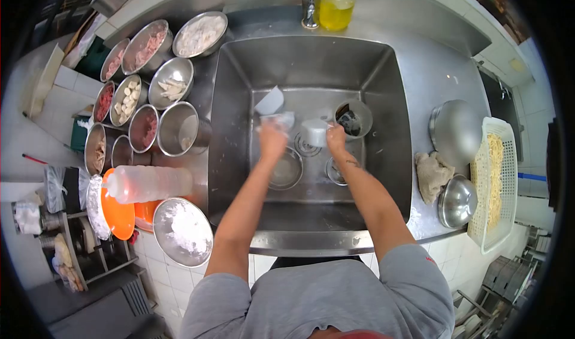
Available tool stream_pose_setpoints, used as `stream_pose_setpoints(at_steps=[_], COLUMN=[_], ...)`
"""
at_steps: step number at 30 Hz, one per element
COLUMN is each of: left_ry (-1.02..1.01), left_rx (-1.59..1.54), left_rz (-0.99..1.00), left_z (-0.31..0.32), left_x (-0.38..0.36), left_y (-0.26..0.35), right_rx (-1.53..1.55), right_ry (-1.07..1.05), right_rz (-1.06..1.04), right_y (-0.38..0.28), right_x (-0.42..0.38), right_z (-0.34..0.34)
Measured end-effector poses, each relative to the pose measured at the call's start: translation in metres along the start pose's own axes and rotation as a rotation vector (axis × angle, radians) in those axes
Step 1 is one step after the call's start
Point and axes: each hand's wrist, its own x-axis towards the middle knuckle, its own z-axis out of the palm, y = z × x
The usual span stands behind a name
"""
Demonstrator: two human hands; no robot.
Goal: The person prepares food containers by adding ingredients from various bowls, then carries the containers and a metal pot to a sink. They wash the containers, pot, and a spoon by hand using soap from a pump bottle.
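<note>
Both of my hands are inside the steel sink (311, 216). My left hand (272, 132), smeared by motion, is beside a whitish piece (284, 120); its fingers cannot be made out. Just above it lies another white, angular piece (270, 100). My right hand (335, 136) is closed on a small white cup (314, 133), held over the drain. Behind the right hand stands a clear round container (361, 114) with something dark in it. A round strainer or bowl (285, 168) lies below my left hand, and a small round dish (336, 171) is partly under my right forearm.
Metal bowls of meat and other food (147, 45) crowd the left counter, with a large squeeze bottle (153, 183) and a bowl of white powder (183, 231). At the back are the faucet (309, 6) and a yellow soap bottle (336, 9). Upturned bowls (458, 129), a cloth (433, 176) and a noodle basket (509, 183) are right.
</note>
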Motion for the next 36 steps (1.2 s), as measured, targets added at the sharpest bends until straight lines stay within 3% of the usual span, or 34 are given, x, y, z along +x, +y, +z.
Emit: stream_pose_setpoints(at_steps=[1,2,3,4,5,6,7,9,10,12,13,14,16,19,21,22,23,26,28,31,32,33,34,35,36], left_ry=[0.096,0.140,0.181,0.008,-0.162,-0.224,-0.278,-0.144,0.136,0.071,0.034,0.029,-0.274,-0.255,0.119,0.135,0.154,0.161,0.078,0.086,0.164,0.165,0.167,0.165,0.318], left_rx=[0.052,0.101,0.149,0.143,0.138,0.063,-0.006,-0.294,0.037,0.054,0.063,0.121,-0.235,-0.577,-0.250,-0.196,-0.146,-0.322,-0.531,-0.355,-0.375,-0.402,-0.433,-0.466,-0.547], left_rz=[0.282,0.332,0.383,0.192,0.008,-0.091,-0.194,-0.223,0.067,0.277,0.377,0.300,-0.335,-0.325,-0.156,0.009,0.180,0.052,-0.339,-0.197,-0.038,-0.035,-0.031,-0.025,0.039], left_z=[0.004,0.007,0.007,0.024,0.056,0.052,0.049,0.038,0.047,0.026,0.019,0.038,0.039,0.039,0.058,0.055,0.053,0.061,0.054,0.060,0.067,0.072,0.078,0.083,0.073], left_x=[-0.014,-0.028,-0.036,-0.019,0.020,0.026,0.032,0.017,-0.015,-0.053,-0.063,-0.051,0.008,0.018,-0.040,-0.080,-0.102,-0.083,-0.017,-0.016,-0.042,-0.061,-0.075,-0.079,-0.061], left_y=[0.030,0.060,0.078,0.056,0.012,0.020,0.027,0.067,0.095,0.130,0.138,0.117,0.094,0.085,0.118,0.136,0.146,0.143,0.134,0.125,0.126,0.122,0.120,0.121,0.127], right_rx=[-0.072,-0.149,0.336,0.826,0.928,1.032,1.123,1.185,1.217,1.449,1.461,1.474,1.393,1.294,1.396,1.338,1.401,1.576,1.701,1.736,1.734,1.731,1.533,1.410,1.285], right_ry=[-0.039,-0.081,-0.105,0.026,0.064,0.104,0.139,0.124,0.115,-0.104,-0.118,-0.125,-0.068,-0.017,-0.022,-0.130,-0.138,-0.157,-0.165,-0.164,-0.145,-0.123,-0.067,0.014,0.098], right_rz=[-0.080,-0.152,0.160,0.468,0.552,0.633,0.721,0.689,0.687,0.540,0.678,0.819,0.819,0.895,0.961,0.717,0.728,0.778,0.799,0.745,0.738,0.734,0.662,0.597,0.534], right_y=[0.003,0.008,-0.014,-0.039,-0.068,-0.089,-0.094,-0.056,-0.035,-0.013,-0.028,-0.043,-0.048,-0.056,-0.062,-0.039,-0.038,-0.036,-0.038,-0.033,-0.018,-0.007,-0.059,-0.064,-0.065], right_x=[0.003,-0.002,-0.020,-0.039,-0.051,-0.057,-0.064,-0.044,-0.042,-0.054,-0.059,-0.064,-0.059,-0.059,-0.066,-0.081,-0.078,-0.065,-0.053,-0.047,-0.041,-0.038,-0.048,-0.045,-0.041], right_z=[0.002,0.005,-0.003,-0.012,-0.028,-0.042,-0.053,-0.043,-0.037,-0.042,-0.055,-0.067,-0.066,-0.065,-0.073,-0.075,-0.071,-0.064,-0.061,-0.064,-0.067,-0.068,-0.100,-0.098,-0.097])
